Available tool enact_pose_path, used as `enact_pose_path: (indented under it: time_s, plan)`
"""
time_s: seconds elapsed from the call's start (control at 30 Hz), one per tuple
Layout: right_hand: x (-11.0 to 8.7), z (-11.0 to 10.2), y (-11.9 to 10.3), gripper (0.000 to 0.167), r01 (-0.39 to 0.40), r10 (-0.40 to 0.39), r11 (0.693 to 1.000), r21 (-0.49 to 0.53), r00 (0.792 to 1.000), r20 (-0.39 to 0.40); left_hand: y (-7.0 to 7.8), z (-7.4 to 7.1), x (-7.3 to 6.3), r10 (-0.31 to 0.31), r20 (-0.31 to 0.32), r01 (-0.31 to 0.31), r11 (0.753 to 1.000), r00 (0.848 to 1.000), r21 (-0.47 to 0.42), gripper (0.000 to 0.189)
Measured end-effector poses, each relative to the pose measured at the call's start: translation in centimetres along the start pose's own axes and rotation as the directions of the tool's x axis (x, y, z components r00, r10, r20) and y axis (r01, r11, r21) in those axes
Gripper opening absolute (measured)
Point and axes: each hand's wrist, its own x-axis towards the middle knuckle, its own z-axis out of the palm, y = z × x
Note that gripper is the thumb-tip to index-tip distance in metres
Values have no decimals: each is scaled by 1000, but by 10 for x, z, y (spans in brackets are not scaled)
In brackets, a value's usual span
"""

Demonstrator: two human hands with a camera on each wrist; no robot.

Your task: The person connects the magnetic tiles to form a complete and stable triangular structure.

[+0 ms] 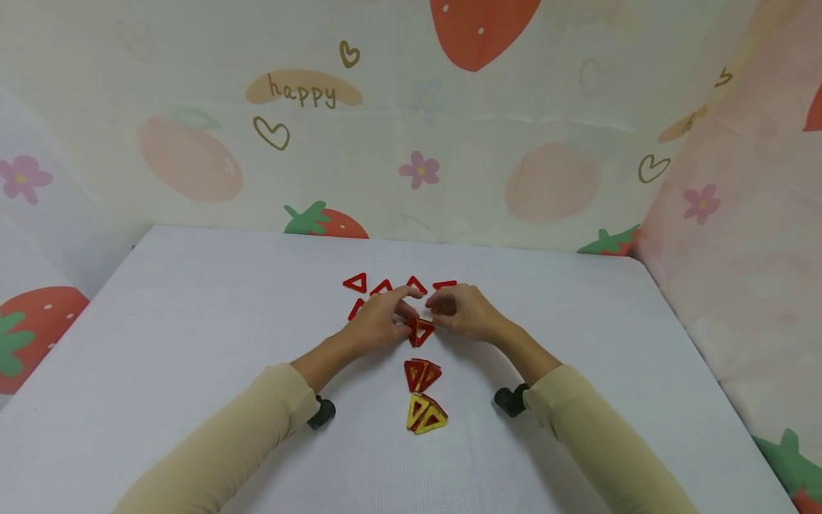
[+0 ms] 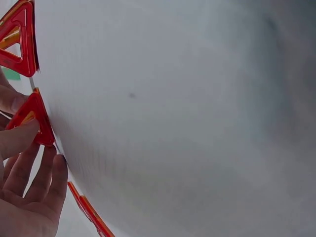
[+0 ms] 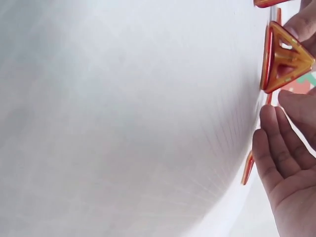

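Red see-through plastic at the centre of the head view: a folded piece [image 1: 416,335] of triangular frames, pinched by the left hand [image 1: 382,321], thumb laid over one face in the left wrist view. Just beside it at right, the right hand [image 1: 465,312], fingers gently bent, grasping nothing as far as visible. Probably at the step of joining or squaring up this piece. Would next call for a steady left pinch, right fingertips brought to the free side, and light pressing without tipping anything. Directly below in the frame, in line: a red cluster [image 1: 420,375], then a yellow cluster [image 1: 429,415], tips apparently touching. Above and to the upper left of the hands, loose red triangles [image 1: 363,283], some partly covered by fingers; tight for knuckles there, easy to nudge. Wide bare room on the white tabletop [image 1: 193,392] at left and right of the frame; far edge well beyond the pieces, in front of a strawberry-print backdrop [image 1: 417,107]. Best to draw back sideways, clear of the column below.
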Motion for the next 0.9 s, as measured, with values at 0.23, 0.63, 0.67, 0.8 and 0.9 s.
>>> enact_pose_path:
  time_s: [0.23, 0.63, 0.67, 0.8, 0.9]
  plan:
    - [2, -3, 6, 33, -2, 2, 1000, 3, 997, -72, -1, -1, -1, 2, 0, -2, 1000, 1000, 5, 53]
    - [4, -9, 16, 38, -31, 31, 1000, -2, 987, -157, -4, 1, 0, -8, -15, 9, 1000, 1000, 22, 53]
    - [4, -10, 16, 39, -40, 38, 999, -4, 986, -165, -5, 1, 0, -6, -17, 6, 1000, 1000, 24, 53]
    - [5, -11, 17, 44, -80, 77, 997, -8, 977, -200, -5, 1, 0, -7, -19, 8, 1000, 1000, 29, 53]
    - [7, -13, 18, 48, -109, 106, 994, -5, 973, -205, -4, 0, 0, -9, -16, 9, 1000, 1000, 29, 52]
